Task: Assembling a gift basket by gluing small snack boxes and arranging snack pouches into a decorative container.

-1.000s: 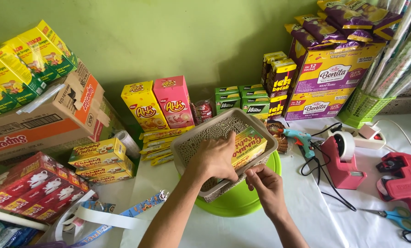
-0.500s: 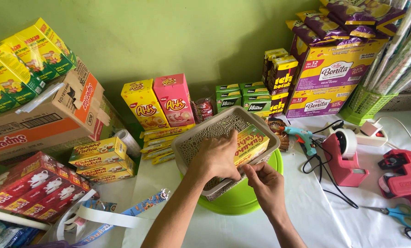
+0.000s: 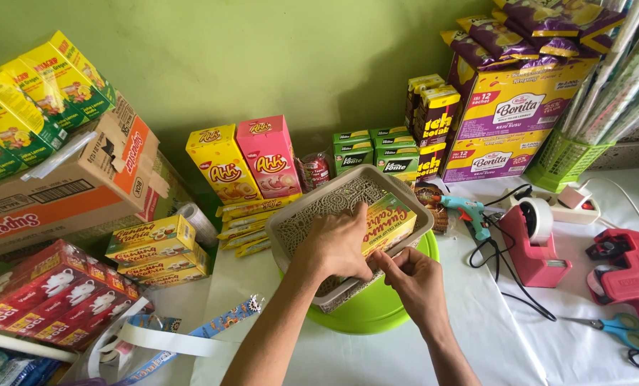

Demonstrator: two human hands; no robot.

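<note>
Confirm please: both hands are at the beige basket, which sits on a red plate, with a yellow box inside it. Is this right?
Not quite. The plate under the beige basket is green, not red, as the head view shows. The left hand and right hand are at the basket, and the yellow box is inside.

We see our left hand (image 3: 336, 243) palm down, fingers spread and curled, forearm rising from below, our right hand (image 3: 413, 280) just beside it, fingertips seemingly pinched, wrist bent inward
</note>
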